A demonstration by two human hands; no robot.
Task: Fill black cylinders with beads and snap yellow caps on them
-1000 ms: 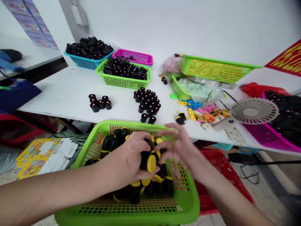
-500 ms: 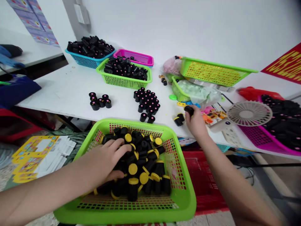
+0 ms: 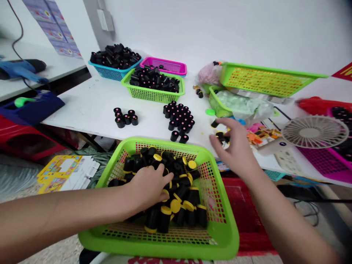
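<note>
My left hand [image 3: 148, 189] reaches into a green basket [image 3: 228, 234] heaped with black cylinders with yellow caps [image 3: 175, 206]. Its thumb and fingers are curled around one yellow-capped black cylinder [image 3: 165, 193], mostly hidden in the pile. Over the table's right part, my right hand [image 3: 236, 146] is open, thumb and forefinger spread apart. By its forefinger tip is a small black cylinder [image 3: 215, 124], and beside the thumb stand more black cylinders [image 3: 220, 136], partly covered by the hand.
Black pieces with pink dots stand in a large group [image 3: 180, 118] and a small group [image 3: 126, 118] on the white table [image 3: 90, 106]. Behind are a blue basket [image 3: 110, 73], a green basket [image 3: 154, 96] and a magenta basket [image 3: 176, 68]. A fan [image 3: 315, 132] lies at right.
My right hand has let go of the black cylinder and its fingers have spread. My left hand has moved right within the basket and curled around a cylinder. The view has shifted left.
</note>
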